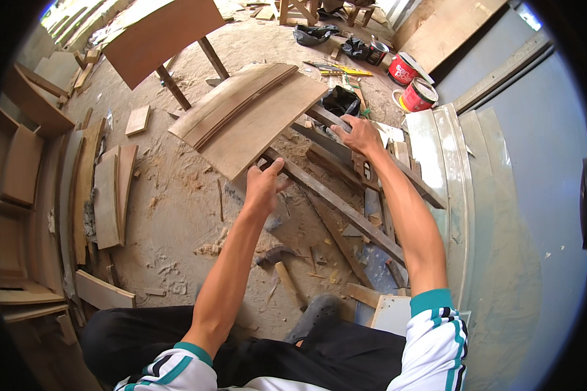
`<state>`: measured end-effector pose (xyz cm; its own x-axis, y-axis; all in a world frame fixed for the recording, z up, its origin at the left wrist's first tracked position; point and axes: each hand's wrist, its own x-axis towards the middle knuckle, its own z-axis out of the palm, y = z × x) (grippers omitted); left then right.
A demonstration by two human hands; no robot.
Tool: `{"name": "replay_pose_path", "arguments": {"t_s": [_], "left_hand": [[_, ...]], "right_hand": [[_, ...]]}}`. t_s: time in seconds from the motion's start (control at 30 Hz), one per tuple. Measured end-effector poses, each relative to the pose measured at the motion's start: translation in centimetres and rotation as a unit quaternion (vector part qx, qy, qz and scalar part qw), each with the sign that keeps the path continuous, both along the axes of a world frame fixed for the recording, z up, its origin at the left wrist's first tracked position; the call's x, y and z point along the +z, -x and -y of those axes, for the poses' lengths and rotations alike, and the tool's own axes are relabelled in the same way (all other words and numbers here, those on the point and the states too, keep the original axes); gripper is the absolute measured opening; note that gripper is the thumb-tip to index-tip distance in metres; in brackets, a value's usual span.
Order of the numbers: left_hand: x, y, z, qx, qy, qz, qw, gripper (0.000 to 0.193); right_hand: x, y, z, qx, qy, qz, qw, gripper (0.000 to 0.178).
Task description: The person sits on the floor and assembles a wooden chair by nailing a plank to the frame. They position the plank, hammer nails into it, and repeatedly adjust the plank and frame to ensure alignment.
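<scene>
A brown plywood panel [267, 127] with several thin strips [241, 107] along it lies across two long wooden bars that run down to the right. My left hand [263, 186] is closed around the near bar [339, 202], thumb on top, close to the panel's near corner. Farther over, my right hand [360, 135] grips the far bar [424, 189] just past the panel's right edge. Its fingertips bend over the bar. A second panel [166, 39] rests on the bars' far ends.
A hammer [285, 277] lies on the dusty floor before my shoe [314, 318]. Under the far bar is a saw handle [366, 171]. Paint buckets [417, 96] and black plastic bags [341, 102] stand beyond. Boards [107, 195] lean left; clear sheets [463, 169] lie right.
</scene>
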<state>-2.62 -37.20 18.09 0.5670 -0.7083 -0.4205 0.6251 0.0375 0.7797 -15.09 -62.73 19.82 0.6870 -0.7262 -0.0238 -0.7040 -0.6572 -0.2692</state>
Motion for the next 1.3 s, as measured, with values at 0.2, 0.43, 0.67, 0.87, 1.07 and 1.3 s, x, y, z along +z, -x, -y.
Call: {"name": "replay_pose_path", "arguments": {"t_s": [0.2, 0.43, 0.67, 0.87, 1.07, 1.3], "left_hand": [[0.4, 0.7, 0.7, 0.008, -0.034, -0.003, 0.999, 0.024], [0.6, 0.0, 0.3, -0.007, -0.039, 0.016, 0.999, 0.014], [1.6, 0.1, 0.5, -0.008, -0.035, 0.025, 0.999, 0.018], [1.3, 0.1, 0.9, 0.005, -0.067, 0.021, 0.998, 0.021], [0.6, -0.3, 1.1, 0.002, -0.063, 0.015, 0.998, 0.013], [1.4, -0.2, 1.2, 0.009, -0.085, 0.013, 0.996, 0.015]], "right_hand": [[0.0, 0.2, 0.4, 0.007, 0.054, -0.009, 0.998, 0.056], [0.2, 0.0, 0.0, 0.004, 0.052, -0.016, 0.999, 0.055], [0.3, -0.2, 0.5, -0.002, 0.043, -0.023, 0.999, 0.057], [0.6, -0.2, 0.6, -0.01, 0.024, -0.03, 0.999, 0.058], [1.0, -0.4, 0.3, -0.015, -0.004, -0.028, 0.999, 0.059], [1.0, -0.5, 0.3, -0.024, -0.039, -0.022, 0.999, 0.061]]}}
